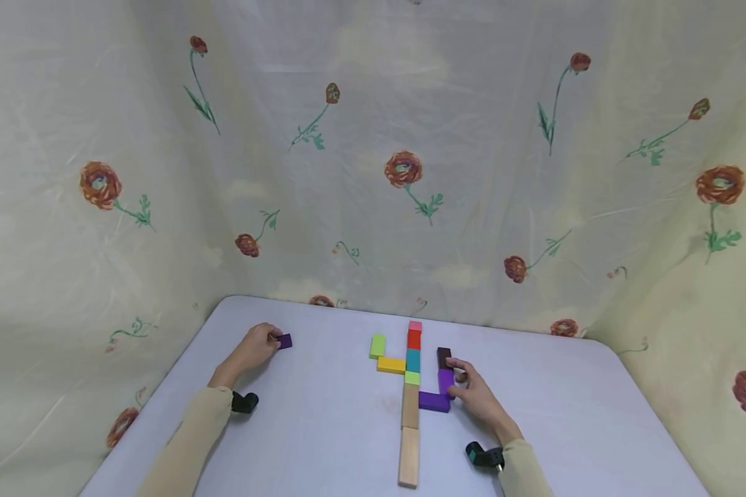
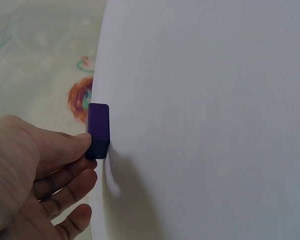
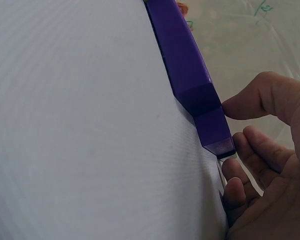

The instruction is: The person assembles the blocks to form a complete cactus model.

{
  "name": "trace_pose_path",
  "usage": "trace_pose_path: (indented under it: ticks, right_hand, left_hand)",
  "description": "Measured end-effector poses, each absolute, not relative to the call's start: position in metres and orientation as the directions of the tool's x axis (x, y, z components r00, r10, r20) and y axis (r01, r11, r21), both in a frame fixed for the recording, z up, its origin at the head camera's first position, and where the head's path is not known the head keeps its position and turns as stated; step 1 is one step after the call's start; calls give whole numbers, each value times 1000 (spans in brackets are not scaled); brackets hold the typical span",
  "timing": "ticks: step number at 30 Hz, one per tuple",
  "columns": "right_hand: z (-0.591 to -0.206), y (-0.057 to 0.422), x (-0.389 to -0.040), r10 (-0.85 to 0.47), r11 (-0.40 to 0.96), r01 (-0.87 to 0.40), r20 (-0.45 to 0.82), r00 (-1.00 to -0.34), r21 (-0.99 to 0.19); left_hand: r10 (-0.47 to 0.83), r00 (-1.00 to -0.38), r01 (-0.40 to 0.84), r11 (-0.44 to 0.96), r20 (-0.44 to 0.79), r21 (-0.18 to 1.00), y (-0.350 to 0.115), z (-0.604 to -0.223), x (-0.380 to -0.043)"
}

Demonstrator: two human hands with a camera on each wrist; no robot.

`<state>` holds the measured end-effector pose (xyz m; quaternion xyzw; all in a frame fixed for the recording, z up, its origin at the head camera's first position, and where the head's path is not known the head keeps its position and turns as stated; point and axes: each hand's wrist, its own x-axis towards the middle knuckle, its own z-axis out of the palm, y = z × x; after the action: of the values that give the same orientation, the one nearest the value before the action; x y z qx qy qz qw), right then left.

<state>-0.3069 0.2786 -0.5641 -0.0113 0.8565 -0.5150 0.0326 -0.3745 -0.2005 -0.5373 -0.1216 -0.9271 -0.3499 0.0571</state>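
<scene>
My left hand (image 1: pixel 257 347) pinches a dark purple block (image 2: pixel 99 127) between thumb and fingers at the table's left side. On the right, my right hand (image 1: pixel 477 398) has its thumb and bent fingers about an upright-lying purple block (image 1: pixel 445 381), the thumb at its near end and a finger by its far end. A dark brown block (image 1: pixel 444 357) lies end to end beyond that one. Another purple block (image 1: pixel 434 402) runs sideways from the row to its near end. In the right wrist view, the thumb touches the purple block (image 3: pixel 213 129).
A central column holds pink (image 1: pixel 415 326), red (image 1: pixel 414 339), teal (image 1: pixel 413 359), green (image 1: pixel 412 377) and wooden blocks (image 1: pixel 409 457). A yellow block (image 1: pixel 391 364) and a light green block (image 1: pixel 378 346) branch left. Floral cloth (image 1: pixel 373 138) hangs behind the white table (image 1: pixel 323 428).
</scene>
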Motion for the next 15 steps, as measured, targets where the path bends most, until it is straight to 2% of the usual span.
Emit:
trace_pose_path:
  ticks: [9,15]
  right_hand:
    - [-564,278,-307,-41,472,27,-52,-998,-881]
    - [-562,279,-305,-43,457,33,-59,-997,-889]
  left_hand:
    - [199,-974,222,741,108,633,-155,-534,-386]
    - [218,-971,227,731,96,644,-128,-531,-392]
